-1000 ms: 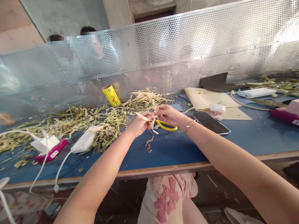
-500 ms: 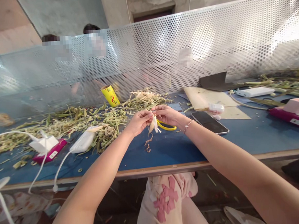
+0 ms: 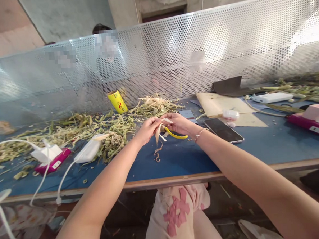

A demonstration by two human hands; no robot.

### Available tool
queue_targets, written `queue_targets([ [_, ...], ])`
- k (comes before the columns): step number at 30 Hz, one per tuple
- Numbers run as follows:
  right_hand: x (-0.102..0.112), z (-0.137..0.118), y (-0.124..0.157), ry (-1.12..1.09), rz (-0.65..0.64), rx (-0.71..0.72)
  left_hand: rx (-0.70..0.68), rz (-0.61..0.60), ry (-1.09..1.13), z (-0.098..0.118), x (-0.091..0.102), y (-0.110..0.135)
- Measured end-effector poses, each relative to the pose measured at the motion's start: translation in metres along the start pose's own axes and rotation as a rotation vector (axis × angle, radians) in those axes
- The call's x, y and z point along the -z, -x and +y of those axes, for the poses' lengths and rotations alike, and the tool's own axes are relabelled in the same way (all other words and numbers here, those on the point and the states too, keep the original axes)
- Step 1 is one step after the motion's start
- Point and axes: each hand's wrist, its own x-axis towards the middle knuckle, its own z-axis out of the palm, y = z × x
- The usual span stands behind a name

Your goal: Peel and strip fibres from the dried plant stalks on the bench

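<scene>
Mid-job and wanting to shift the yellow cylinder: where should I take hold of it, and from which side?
Take the yellow cylinder around its upper half, probably coming from the near side, above the dried plant pile. Its upper wall stands exposed and appears to lean left, while the pile crowds its base and the perforated panel stands behind it.

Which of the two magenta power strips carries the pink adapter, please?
The rightmost power strip; the leftmost power strip carries a white adapter instead.
</scene>
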Motion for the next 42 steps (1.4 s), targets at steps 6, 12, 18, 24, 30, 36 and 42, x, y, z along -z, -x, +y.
queue_targets([
  [6,0.002,0.000,-0.001,0.020,0.001,-0.005,-0.014,-0.059,0.003,0.002,0.001,0.002],
  [12,0.003,0.002,-0.001,0.057,0.010,0.008,0.004,-0.048,-0.012,-0.003,0.003,0.000],
  [18,0.002,0.003,-0.003,0.246,0.074,0.124,0.003,0.016,0.014,-0.001,0.002,-0.002],
  [24,-0.002,-0.006,0.007,0.867,0.165,0.636,-0.039,0.179,-0.191,-0.006,0.006,-0.008],
  [30,-0.008,-0.002,0.008,1.111,0.176,0.712,-0.088,0.185,-0.323,-0.012,0.008,-0.010],
  [36,-0.008,0.000,0.002,1.028,0.223,0.581,-0.076,0.169,-0.253,-0.013,0.005,-0.010],
  [42,-0.007,0.002,-0.001,0.726,0.236,0.349,-0.126,0.122,-0.226,-0.012,0.003,-0.008],
])
